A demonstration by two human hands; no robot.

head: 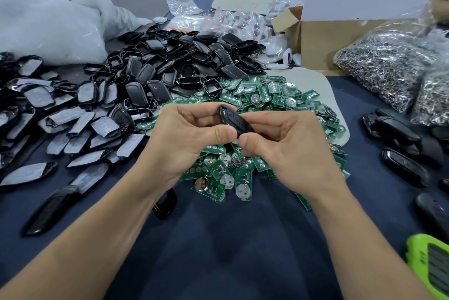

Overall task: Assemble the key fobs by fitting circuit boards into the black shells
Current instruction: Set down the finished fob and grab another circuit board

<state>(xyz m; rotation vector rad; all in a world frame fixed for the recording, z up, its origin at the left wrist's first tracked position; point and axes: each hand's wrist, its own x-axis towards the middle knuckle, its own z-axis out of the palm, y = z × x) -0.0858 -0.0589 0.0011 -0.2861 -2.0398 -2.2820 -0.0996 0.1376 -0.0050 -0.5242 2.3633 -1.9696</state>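
Note:
A black key fob [232, 118] with buttons on its face is held between both hands above the table's middle. My left hand [184, 139] grips its left end, thumb pressed on its near edge. My right hand [286, 149] grips its right end, thumb tip touching the fob's lower edge. Under the hands lies a heap of green circuit boards [262, 98] with round silver cells. A pile of black shells [184, 61] lies behind it. Whether a board sits inside the held fob is hidden.
Film-covered shell halves [60, 120] spread at the left. Closed black fobs [401, 149] lie at the right. Bags of metal rings [388, 66], a cardboard box [325, 40] and white plastic bags [46, 23] stand behind. A green device [430, 265] sits at the lower right; one black shell [166, 205] lies under my left wrist.

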